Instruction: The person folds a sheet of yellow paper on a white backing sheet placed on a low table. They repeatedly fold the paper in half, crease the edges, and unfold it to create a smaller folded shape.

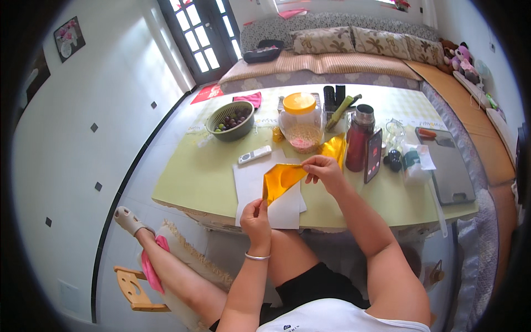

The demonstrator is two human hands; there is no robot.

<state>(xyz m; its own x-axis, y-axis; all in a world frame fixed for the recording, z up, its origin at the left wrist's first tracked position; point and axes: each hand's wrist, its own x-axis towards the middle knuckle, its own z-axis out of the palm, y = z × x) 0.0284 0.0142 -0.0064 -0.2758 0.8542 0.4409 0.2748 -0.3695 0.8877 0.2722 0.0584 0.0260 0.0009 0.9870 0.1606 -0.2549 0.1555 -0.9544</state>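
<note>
A shiny gold foil sheet (282, 180), folded to a rough triangle, is stretched between my two hands above the table's front part. My left hand (255, 220), with a silver bangle at the wrist, pinches its lower left corner. At its upper right corner my right hand (325, 170) pinches the edge between thumb and fingers. White paper sheets (251, 182) lie under the foil and reach over the table's near edge. Another gold foil piece (334, 147) rests just behind my right hand. A white remote control (255, 155) lies at the papers' far edge.
Toward the back stand a colander of grapes (231, 133) and a yellow-lidded jar (301, 124). Right of my hand are a red thermos (360, 141), a propped phone (374, 156), a white bottle (414, 166) and a grey cutting board (452, 177). A wooden stool (133, 290) stands lower left.
</note>
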